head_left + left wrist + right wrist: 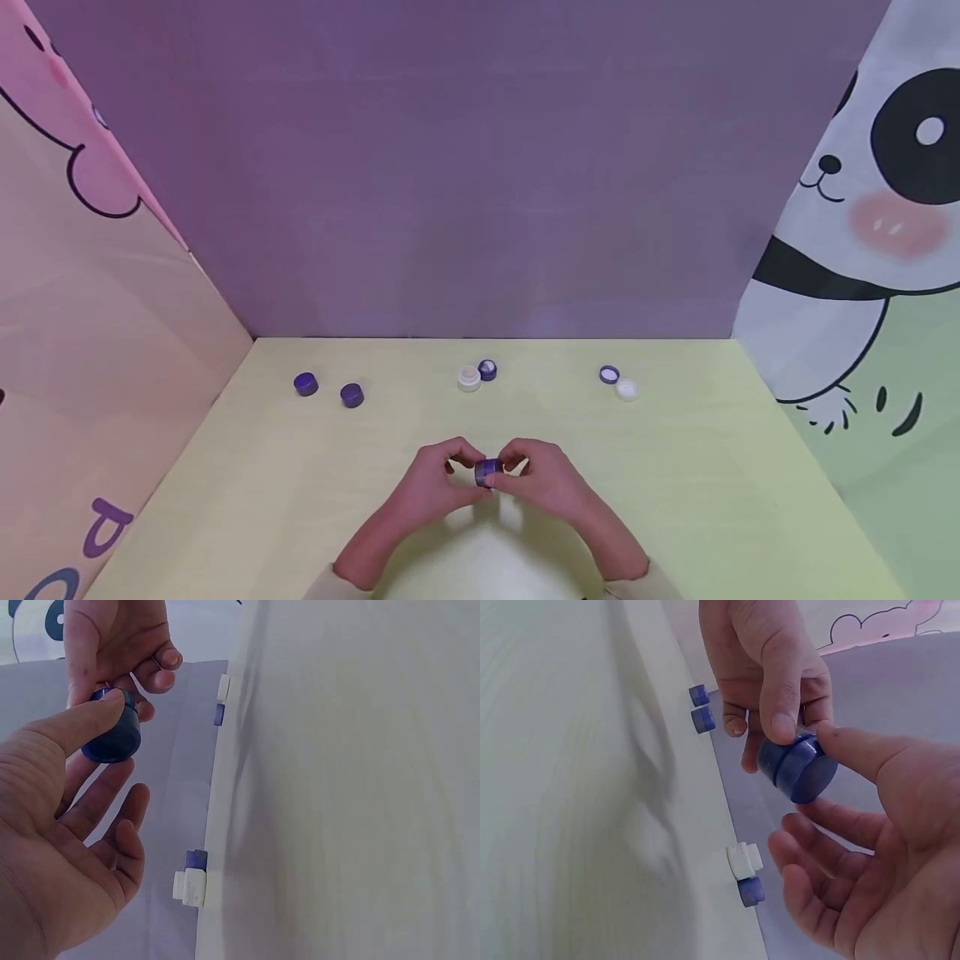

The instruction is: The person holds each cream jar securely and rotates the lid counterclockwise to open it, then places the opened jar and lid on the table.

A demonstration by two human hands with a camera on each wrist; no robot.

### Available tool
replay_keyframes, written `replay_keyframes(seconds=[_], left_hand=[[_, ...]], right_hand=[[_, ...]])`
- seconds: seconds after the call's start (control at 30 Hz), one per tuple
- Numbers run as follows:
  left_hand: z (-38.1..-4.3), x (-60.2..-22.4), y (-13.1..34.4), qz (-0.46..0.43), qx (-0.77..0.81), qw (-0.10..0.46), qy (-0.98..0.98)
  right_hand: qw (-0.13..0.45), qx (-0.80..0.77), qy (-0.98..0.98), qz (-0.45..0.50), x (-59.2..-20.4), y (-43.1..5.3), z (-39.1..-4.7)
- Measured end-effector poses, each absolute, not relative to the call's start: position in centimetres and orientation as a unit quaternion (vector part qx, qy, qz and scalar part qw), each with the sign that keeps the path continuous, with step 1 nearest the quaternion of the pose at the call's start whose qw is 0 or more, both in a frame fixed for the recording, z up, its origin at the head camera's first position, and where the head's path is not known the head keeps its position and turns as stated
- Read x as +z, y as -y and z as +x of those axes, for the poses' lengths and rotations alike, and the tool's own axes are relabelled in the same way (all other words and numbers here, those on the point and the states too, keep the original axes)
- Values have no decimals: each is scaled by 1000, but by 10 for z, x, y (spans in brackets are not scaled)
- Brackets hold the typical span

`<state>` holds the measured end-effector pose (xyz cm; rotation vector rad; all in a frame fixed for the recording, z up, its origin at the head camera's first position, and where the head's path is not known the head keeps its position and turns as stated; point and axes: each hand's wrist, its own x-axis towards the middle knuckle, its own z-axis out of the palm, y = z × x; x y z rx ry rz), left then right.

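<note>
A small round blue jar [484, 473], with a seam around it below its lid, is held up over the front middle of the table between both hands. My left hand [438, 482] pinches one end between thumb and fingertips. From the opposite side, my right hand [549, 482] pinches the other end, with its thumb on the rim. In the right wrist view the jar's smooth flat blue end [816, 780] faces the camera. The left wrist view shows the left thumb lying across the jar's side [114, 742]; the remaining fingers of both hands curl loosely below it.
On the pale table [675, 500], two blue jars [352, 396] stand back left. A white jar piece [468, 380] touches a blue piece [487, 375] at back centre. Farther right lie a blue-rimmed lid [609, 368] and a white disc-like piece [627, 390]. Printed panels enclose the sides.
</note>
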<state>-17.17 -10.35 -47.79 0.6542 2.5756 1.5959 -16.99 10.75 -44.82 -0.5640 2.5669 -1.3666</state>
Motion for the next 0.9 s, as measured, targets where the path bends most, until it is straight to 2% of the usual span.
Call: replay_keyframes(seconds=[0.13,0.43,0.63,0.9], left_hand=[[-171,-476,106,215,514,13,-830],[-168,-469,110,210,517,6,-830],[-165,-467,109,213,502,21,-838],[-164,-468,108,219,489,25,-844]], right_hand=[[84,-467,-858,-198,-447,-106,-170],[68,-403,-901,-146,-443,-103,-167],[109,-384,-905,-149,-438,-103,-158],[134,-395,-891,-179,-432,-105,-157]])
